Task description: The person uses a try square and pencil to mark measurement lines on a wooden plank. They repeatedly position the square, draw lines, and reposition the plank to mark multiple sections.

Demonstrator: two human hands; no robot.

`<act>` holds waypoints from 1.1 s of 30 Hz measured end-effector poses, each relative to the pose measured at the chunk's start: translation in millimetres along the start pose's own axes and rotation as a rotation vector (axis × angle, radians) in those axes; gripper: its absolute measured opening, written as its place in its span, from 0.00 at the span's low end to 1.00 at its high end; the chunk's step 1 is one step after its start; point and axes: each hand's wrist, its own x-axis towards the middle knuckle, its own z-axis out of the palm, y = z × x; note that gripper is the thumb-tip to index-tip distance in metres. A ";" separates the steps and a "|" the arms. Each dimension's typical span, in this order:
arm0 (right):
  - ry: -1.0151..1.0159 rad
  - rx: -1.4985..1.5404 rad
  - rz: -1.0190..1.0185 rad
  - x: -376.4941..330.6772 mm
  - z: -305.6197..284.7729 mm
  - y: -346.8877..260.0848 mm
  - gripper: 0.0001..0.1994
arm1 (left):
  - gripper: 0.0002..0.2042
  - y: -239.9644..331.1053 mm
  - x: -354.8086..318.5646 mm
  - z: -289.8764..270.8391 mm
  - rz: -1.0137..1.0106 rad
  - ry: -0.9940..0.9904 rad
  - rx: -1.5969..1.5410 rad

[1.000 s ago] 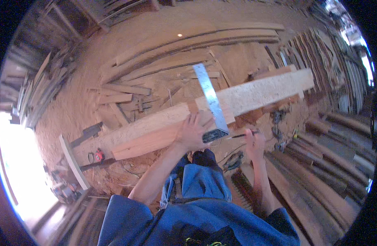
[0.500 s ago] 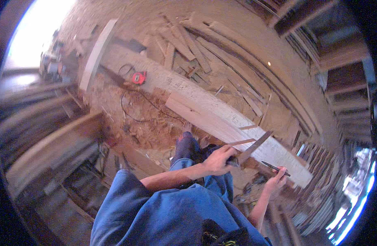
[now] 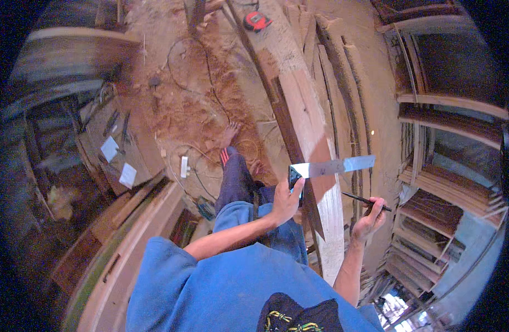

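My left hand (image 3: 286,205) is closed around the dark stock of a try square (image 3: 340,165). The square's metal blade reaches across a long pale timber beam (image 3: 303,105) and sticks out past its far right edge. A brown, freshly cut-looking patch shows on the beam beside the blade. To the right of the beam, my right hand (image 3: 369,220) grips a slim black pen (image 3: 355,197). Its tip points left toward the beam, just below the blade; whether it touches the wood I cannot tell.
A red tape measure (image 3: 257,21) rests on the beam's far end. Reddish sawdust (image 3: 182,105) covers the ground, with a black cable (image 3: 213,88) looping through it. Several long boards (image 3: 343,83) lie right of the beam. Wooden racks (image 3: 448,110) stand at the right. Planks (image 3: 132,260) lie at lower left.
My view has turned, so the beam now runs more nearly away from me. The square's blade, tilted before, now lies across the beam. The pen stays in my right hand.
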 end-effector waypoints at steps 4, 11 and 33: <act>-0.037 0.021 0.017 -2.9 -13.4 11.2 0.18 | 0.18 -11.2 -10.2 36.7 -0.128 0.096 -0.195; -0.111 0.015 -0.013 -8.3 -25.0 12.0 0.18 | 0.23 1.8 -6.4 59.9 0.073 0.437 -0.041; -0.238 0.110 -0.089 2.4 -3.7 1.0 0.17 | 0.21 9.3 22.0 50.6 0.115 0.475 -0.076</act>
